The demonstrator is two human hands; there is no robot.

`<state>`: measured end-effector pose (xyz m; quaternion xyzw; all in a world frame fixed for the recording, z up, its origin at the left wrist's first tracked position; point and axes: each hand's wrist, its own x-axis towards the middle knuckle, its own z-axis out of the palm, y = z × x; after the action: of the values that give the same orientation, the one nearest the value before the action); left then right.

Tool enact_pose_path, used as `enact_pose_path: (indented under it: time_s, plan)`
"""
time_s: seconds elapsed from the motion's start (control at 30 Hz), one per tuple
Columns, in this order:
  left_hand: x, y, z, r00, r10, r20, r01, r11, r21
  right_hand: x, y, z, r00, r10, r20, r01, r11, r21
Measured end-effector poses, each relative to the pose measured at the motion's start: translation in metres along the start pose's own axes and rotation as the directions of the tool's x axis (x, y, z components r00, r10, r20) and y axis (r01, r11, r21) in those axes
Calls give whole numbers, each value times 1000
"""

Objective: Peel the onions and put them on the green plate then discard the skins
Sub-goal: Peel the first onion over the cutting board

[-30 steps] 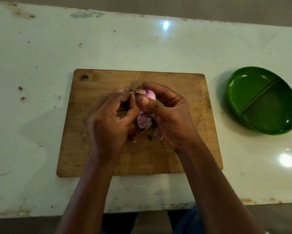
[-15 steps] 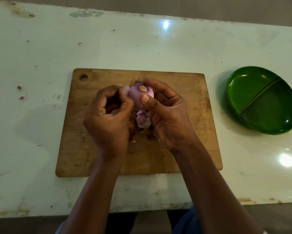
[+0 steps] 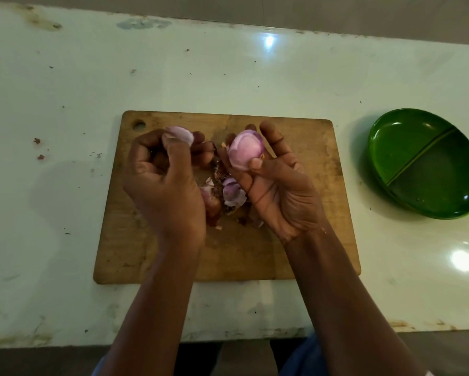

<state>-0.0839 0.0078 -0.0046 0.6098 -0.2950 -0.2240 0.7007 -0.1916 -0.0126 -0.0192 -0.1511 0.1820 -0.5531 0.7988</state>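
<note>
Peeling is the step in hand, and for this bulb it looks close to done. Over the far half of the cutting board [image 3: 282,253] the right hand [image 3: 276,185] grips one onion [image 3: 245,153], with the thumb pressed to its near end and the fingers curled behind it. The surface that shows is pale, smooth purple, with a small brown tuft at about 10 o'clock on it. At 9 o'clock from the onion, apart from it, the left hand [image 3: 162,185] is curled and pinches a single flake of skin [image 3: 180,134] between thumb and forefinger. Between the two hands, near the middle of the board, lies a heap of skins [image 3: 227,196], purple and reddish brown. A darker rounded lump at its 9 o'clock edge may be a second onion or only peel; I cannot tell which.

Next move, as I judge it: drop the flake on the heap and check the onion's hidden side for leftover skin. Then carry it toward 3 o'clock to the green plate [image 3: 423,164], which sits on the counter [image 3: 227,71] well apart from the board.

Count: two hands, one board, one onion surely seen, one flake held and one heap. The one plate has two compartments, with no onion in either. Two small reddish scraps [image 3: 36,140] lie on the counter at 9 o'clock of the board.
</note>
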Motion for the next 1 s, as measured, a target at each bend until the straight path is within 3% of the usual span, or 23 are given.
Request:
enact_pose_path:
  time_s: [0.17, 0.27, 0.5, 0.6, 0.77, 0.87, 1.0]
  plan:
    - [-1, 1, -1, 974, 176, 141, -198, 966, 164, 0, 1, -4, 1000, -2, 26, 2, 999, 33]
    - [-2, -5, -3, 945, 222, 239, -281, 928, 246, -1, 0, -3, 999, -13, -42, 12, 1000, -7]
    - [-4, -8, -4, 875, 287, 390, -390, 896, 213, -1, -1, -6, 997, -31, -71, 31, 1000, 4]
    - [-5, -7, -3, 801, 332, 498, -509, 815, 277, 0, -1, -8, 999, -35, -5, 35, 999, 11]
    - [-4, -3, -5, 692, 290, 661, -675, 584, 451, -2, -1, -8, 999, 22, 29, -21, 1000, -21]
    - [-1, -8, -7, 620, 299, 725, -734, 546, 403, -3, -1, -8, 999, 34, -16, -34, 998, -60]
    - [1, -19, -8, 611, 283, 740, -743, 527, 412, -6, -1, -3, 996, 54, -75, -63, 990, -127]
